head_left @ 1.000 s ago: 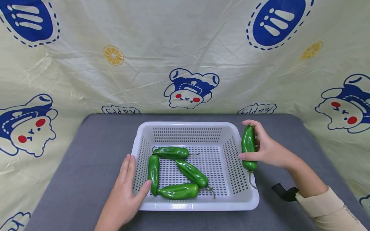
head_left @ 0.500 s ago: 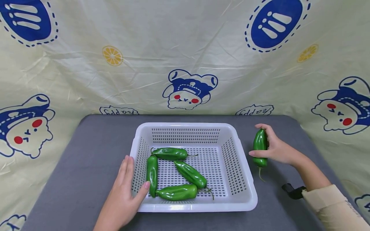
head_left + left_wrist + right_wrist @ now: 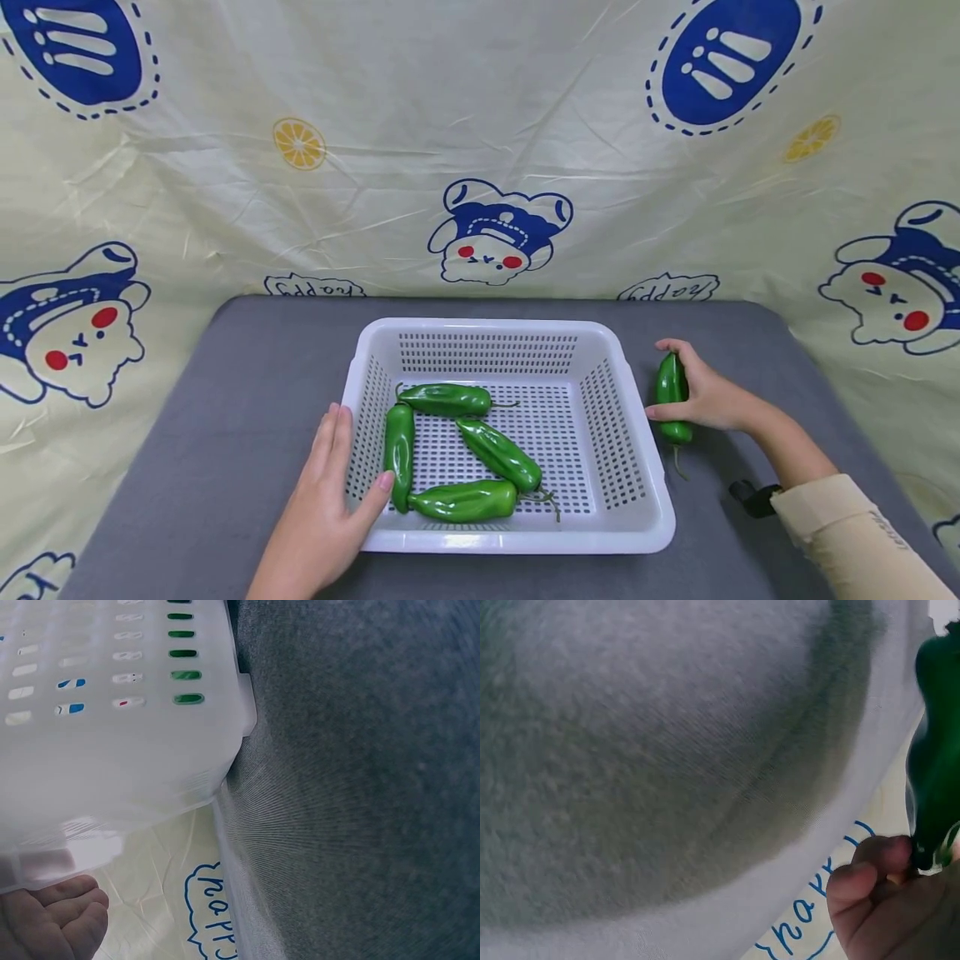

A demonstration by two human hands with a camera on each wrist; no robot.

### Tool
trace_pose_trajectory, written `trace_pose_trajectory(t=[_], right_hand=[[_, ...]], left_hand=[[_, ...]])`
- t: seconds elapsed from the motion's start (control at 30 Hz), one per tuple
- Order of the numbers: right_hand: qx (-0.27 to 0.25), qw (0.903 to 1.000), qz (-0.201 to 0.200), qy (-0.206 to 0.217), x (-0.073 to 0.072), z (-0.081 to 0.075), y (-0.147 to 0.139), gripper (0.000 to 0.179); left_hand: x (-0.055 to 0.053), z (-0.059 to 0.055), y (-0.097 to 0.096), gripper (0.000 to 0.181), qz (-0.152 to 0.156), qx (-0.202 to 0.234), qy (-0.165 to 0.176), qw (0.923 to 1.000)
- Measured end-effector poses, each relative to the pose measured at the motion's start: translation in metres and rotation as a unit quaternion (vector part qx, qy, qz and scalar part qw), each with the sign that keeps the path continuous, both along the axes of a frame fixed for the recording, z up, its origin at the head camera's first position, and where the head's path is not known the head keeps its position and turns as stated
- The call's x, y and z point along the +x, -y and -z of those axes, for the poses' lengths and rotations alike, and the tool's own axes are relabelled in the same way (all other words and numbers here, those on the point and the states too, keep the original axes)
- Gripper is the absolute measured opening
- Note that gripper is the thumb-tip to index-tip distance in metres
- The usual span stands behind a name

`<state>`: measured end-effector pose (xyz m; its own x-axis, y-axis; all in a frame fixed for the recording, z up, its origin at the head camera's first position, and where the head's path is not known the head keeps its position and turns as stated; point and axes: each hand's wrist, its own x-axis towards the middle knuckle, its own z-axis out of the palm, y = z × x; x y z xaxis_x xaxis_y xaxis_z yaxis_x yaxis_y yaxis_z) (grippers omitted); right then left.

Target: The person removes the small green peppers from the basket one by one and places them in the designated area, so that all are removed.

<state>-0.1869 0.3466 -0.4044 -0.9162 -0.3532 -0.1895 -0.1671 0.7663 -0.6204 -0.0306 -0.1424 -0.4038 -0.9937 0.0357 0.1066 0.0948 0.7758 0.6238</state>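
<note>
In the head view, my left hand [image 3: 324, 492] rests at the left side of a white perforated plastic basket [image 3: 517, 542]. Its straight fingers lie along the outside, and the thumb reaches over the rim. Several glossy green peppers [image 3: 462, 501] lie in the left and middle of the basket. Right of the basket, my right hand [image 3: 712, 395] holds another green pepper [image 3: 670, 392] lengthwise between thumb and fingers, its stem toward me, low over the table. The right wrist view shows that pepper [image 3: 936, 742] at the right edge, with curled fingers [image 3: 851, 889] at its lower end.
A grey cloth-covered table [image 3: 225, 400] lies under everything. Behind it hangs a pale curtain [image 3: 375, 225] printed with blue bears and orange slices. A black strap [image 3: 753, 498] hangs near the right sleeve [image 3: 847, 521].
My right hand has carried the pepper from over the basket's right rim out to the right, then lowered it toward the table. My left hand and the peppers in the basket stay put.
</note>
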Motion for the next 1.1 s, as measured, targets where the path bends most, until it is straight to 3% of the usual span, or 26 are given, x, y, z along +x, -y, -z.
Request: trace_pose_trajectory(t=[0.27, 0.57, 0.8, 1.1], right_hand=[[0.044, 0.9974, 0.003, -0.057, -0.003, 0.013, -0.001, 0.1], [0.121, 0.992, 0.034, -0.01, -0.007, 0.013, 0.006, 0.104], [0.185, 0.9795, 0.076, 0.028, -0.009, 0.004, 0.005, 0.102], [0.167, 0.9826, 0.07, -0.041, -0.014, -0.027, 0.014, 0.089]], left_hand=[[-0.001, -0.001, -0.001, 0.088, 0.004, -0.001, -0.001, 1.0], [0.0, -0.002, 0.0, 0.088, 0.0, 0.001, 0.005, 1.0], [-0.001, -0.002, 0.0, 0.088, 0.005, 0.001, -0.002, 1.0], [0.0, -0.001, 0.001, 0.088, 0.003, -0.004, -0.004, 1.0]])
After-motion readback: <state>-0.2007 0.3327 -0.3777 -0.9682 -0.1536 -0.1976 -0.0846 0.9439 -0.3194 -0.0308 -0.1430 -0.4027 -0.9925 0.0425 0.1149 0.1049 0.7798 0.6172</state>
